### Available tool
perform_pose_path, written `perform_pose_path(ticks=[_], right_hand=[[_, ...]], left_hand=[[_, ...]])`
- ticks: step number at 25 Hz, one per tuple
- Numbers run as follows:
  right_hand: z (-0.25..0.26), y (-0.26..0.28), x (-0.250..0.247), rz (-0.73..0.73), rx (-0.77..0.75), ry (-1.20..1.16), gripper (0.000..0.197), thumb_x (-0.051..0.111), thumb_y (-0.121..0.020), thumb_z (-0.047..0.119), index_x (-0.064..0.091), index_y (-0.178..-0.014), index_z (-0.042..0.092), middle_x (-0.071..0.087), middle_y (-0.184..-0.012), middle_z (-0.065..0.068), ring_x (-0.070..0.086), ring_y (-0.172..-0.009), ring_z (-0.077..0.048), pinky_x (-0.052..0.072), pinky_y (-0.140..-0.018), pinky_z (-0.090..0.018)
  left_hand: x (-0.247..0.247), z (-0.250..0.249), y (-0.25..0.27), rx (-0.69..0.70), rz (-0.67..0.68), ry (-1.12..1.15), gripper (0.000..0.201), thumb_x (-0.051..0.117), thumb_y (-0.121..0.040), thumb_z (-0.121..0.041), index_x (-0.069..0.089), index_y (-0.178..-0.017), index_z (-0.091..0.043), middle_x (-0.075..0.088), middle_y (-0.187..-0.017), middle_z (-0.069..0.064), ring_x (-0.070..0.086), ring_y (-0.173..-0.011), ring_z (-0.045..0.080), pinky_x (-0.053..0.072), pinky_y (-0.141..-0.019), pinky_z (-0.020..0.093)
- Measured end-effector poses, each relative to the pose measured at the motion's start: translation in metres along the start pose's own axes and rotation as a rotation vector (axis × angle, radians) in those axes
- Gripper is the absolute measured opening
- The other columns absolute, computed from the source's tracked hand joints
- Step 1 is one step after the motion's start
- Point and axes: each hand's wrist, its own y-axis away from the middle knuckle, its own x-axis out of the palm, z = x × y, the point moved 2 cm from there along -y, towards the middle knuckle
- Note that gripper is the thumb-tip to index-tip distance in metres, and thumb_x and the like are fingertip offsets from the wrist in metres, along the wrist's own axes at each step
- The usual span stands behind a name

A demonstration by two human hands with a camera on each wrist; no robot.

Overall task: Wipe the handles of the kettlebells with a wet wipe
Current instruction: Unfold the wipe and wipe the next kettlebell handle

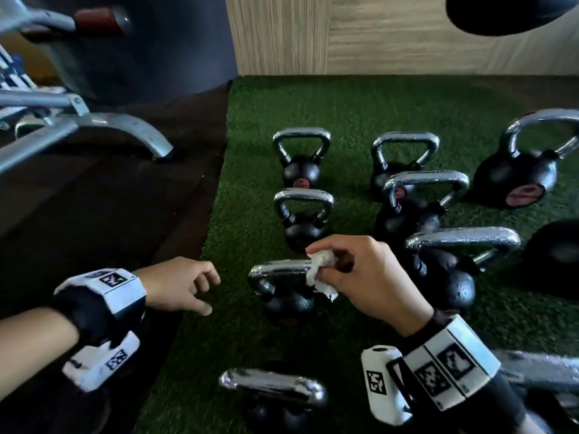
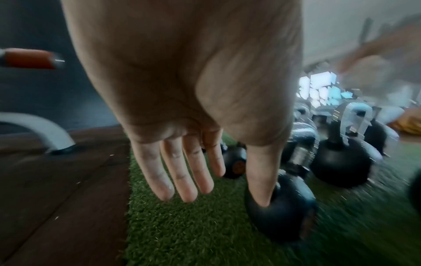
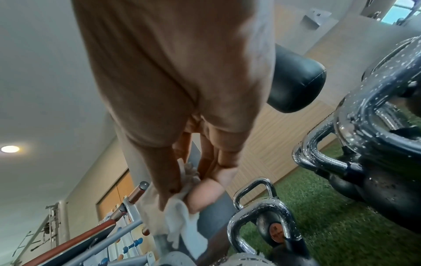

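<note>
My right hand (image 1: 360, 274) pinches the wet wipe (image 1: 322, 270) against the right end of a kettlebell's handle (image 1: 282, 268) on the green turf (image 1: 360, 114), while my left hand (image 1: 180, 285) hangs beside it, fingers relaxed, holding nothing.

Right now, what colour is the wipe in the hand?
White; the wet wipe, pinched in the right hand, shows best in the head view.

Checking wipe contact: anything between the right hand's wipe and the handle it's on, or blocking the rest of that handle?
Nothing visible. The right hand pinches the wet wipe against the right end of the chrome handle. The handle's left stretch is bare; the left hand hovers apart to its left, holding nothing.
</note>
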Motion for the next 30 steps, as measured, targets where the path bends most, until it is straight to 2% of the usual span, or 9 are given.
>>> perform_pose_path(ticks=[4,7,9,13,17,19,23,25,30], right_hand=[[0.004,-0.022,-0.007,0.088,0.06,0.058,0.03,0.081,-0.078,0.038,0.075,-0.108,0.037,0.072,-0.095,0.016,0.062,-0.085,0.005,0.04,-0.069,0.0],[0.008,-0.039,-0.007,0.183,0.078,0.05,0.03,0.075,-0.08,0.053,0.075,-0.106,0.038,0.065,-0.08,0.022,0.058,-0.076,0.013,0.039,-0.064,-0.002],[0.005,-0.051,-0.002,0.213,0.05,0.086,0.023,0.076,-0.084,0.044,0.076,-0.105,0.035,0.059,-0.07,0.023,0.055,-0.069,0.017,0.038,-0.064,-0.002],[-0.003,-0.061,0.016,0.226,-0.028,0.156,0.029,0.081,-0.079,0.028,0.07,-0.106,0.033,0.063,-0.077,0.02,0.06,-0.072,0.004,0.044,-0.066,-0.006],[-0.008,-0.06,0.033,0.181,0.007,0.167,0.027,0.08,-0.078,0.027,0.065,-0.1,0.03,0.067,-0.085,0.016,0.061,-0.07,0.004,0.048,-0.063,-0.011],[-0.007,-0.056,0.038,0.135,-0.006,0.213,0.023,0.08,-0.078,0.027,0.069,-0.097,0.03,0.065,-0.084,0.018,0.06,-0.073,0.006,0.045,-0.065,-0.007],[-0.001,-0.049,0.051,0.046,0.037,0.287,0.022,0.079,-0.08,0.029,0.074,-0.101,0.033,0.056,-0.095,0.015,0.054,-0.076,0.005,0.039,-0.068,-0.006],[-0.003,-0.048,0.058,0.005,0.069,0.297,0.023,0.078,-0.082,0.028,0.076,-0.105,0.03,0.057,-0.094,0.015,0.053,-0.076,0.003,0.038,-0.069,-0.006],[-0.002,-0.046,0.075,0.0,0.07,0.323,0.027,0.075,-0.087,0.028,0.076,-0.114,0.025,0.057,-0.094,0.013,0.052,-0.078,0.002,0.039,-0.07,-0.006]], left_hand=[[-0.005,-0.009,0.001,0.013,0.043,-0.028,0.057,0.082,-0.074,-0.051,0.053,-0.123,-0.047,0.061,-0.111,-0.02,0.063,-0.095,-0.003,0.053,-0.079,0.013],[0.008,-0.012,-0.01,0.038,0.024,0.052,0.06,0.083,-0.072,-0.052,0.055,-0.125,-0.044,0.06,-0.111,-0.02,0.064,-0.094,-0.003,0.049,-0.07,0.005],[0.024,-0.01,-0.031,0.056,-0.002,0.133,0.065,0.084,-0.071,-0.053,0.054,-0.128,-0.041,0.06,-0.116,-0.02,0.064,-0.1,-0.001,0.049,-0.074,0.006],[0.075,-0.01,-0.082,0.128,-0.018,0.376,0.083,0.086,-0.065,-0.059,0.048,-0.137,-0.044,0.053,-0.136,-0.022,0.049,-0.129,0.003,0.04,-0.11,0.026],[0.11,-0.018,-0.108,0.255,-0.086,0.577,0.06,0.081,-0.062,-0.068,0.056,-0.115,-0.058,0.062,-0.12,-0.034,0.054,-0.116,-0.015,0.041,-0.101,0.01],[0.111,-0.018,-0.115,0.336,-0.089,0.606,0.055,0.08,-0.071,-0.061,0.055,-0.12,-0.057,0.063,-0.121,-0.036,0.054,-0.116,-0.018,0.038,-0.095,0.003],[0.103,-0.013,-0.127,0.474,-0.064,0.584,0.063,0.081,-0.078,-0.05,0.047,-0.131,-0.055,0.061,-0.133,-0.024,0.052,-0.123,-0.013,0.038,-0.103,0.007],[0.099,-0.013,-0.13,0.502,-0.026,0.589,0.065,0.081,-0.078,-0.048,0.045,-0.131,-0.057,0.06,-0.134,-0.027,0.052,-0.124,-0.012,0.039,-0.105,0.011],[0.093,-0.015,-0.131,0.563,0.076,0.589,0.069,0.078,-0.084,-0.049,0.041,-0.141,-0.056,0.051,-0.14,-0.035,0.046,-0.13,-0.014,0.034,-0.105,0.004]])
